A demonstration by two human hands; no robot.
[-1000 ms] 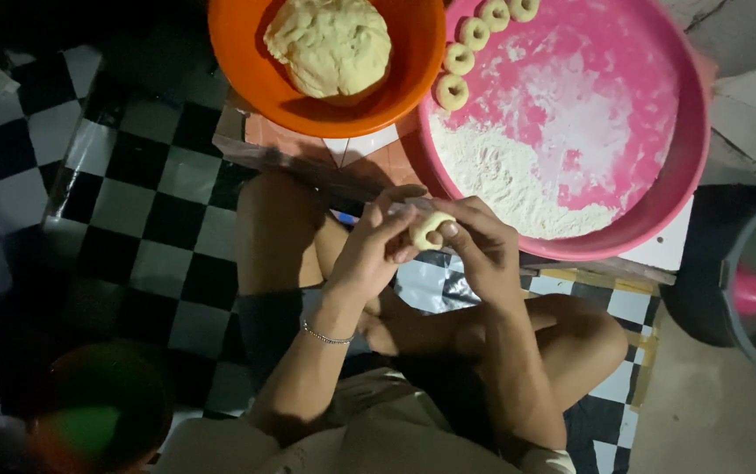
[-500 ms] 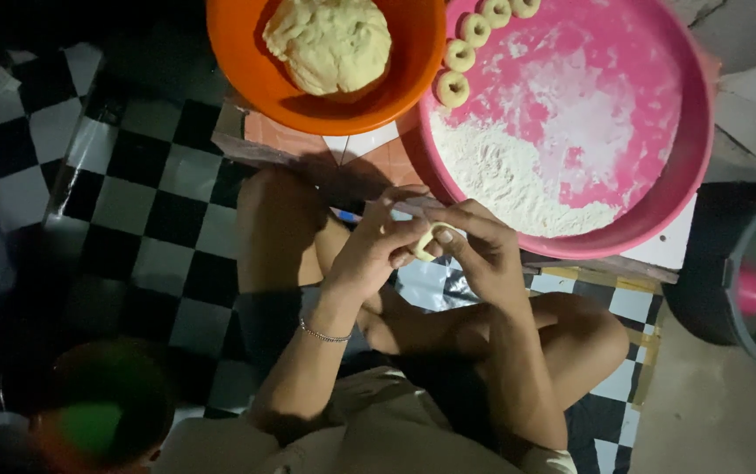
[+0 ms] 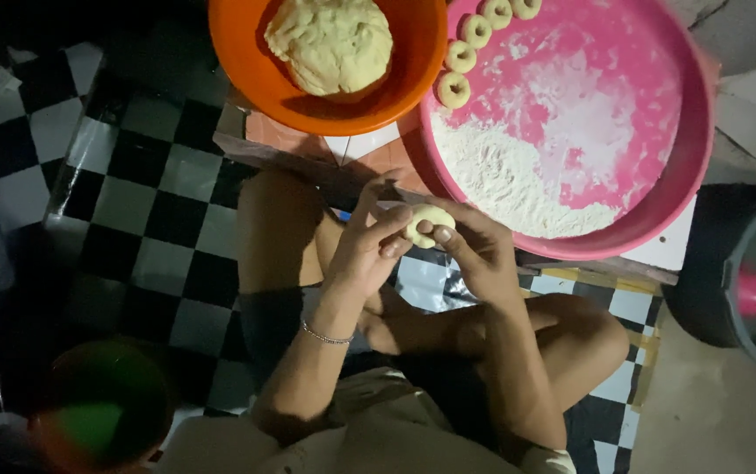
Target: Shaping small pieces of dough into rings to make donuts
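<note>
While both hands (image 3: 426, 241) pinch a dough piece (image 3: 429, 224), pink tray (image 3: 690, 175) sits ahead.

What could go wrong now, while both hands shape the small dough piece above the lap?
The dough piece is held only by fingertips of the left hand and right hand over the legs, off the pink tray; it may drop. The tray looks to reach past its support, so it might tip.

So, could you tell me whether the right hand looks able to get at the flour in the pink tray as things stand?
Probably yes. The flour heap lies in the near part of the pink tray, just ahead of the right hand, with nothing between them. That hand shares a small dough piece with the left hand, though.
</note>
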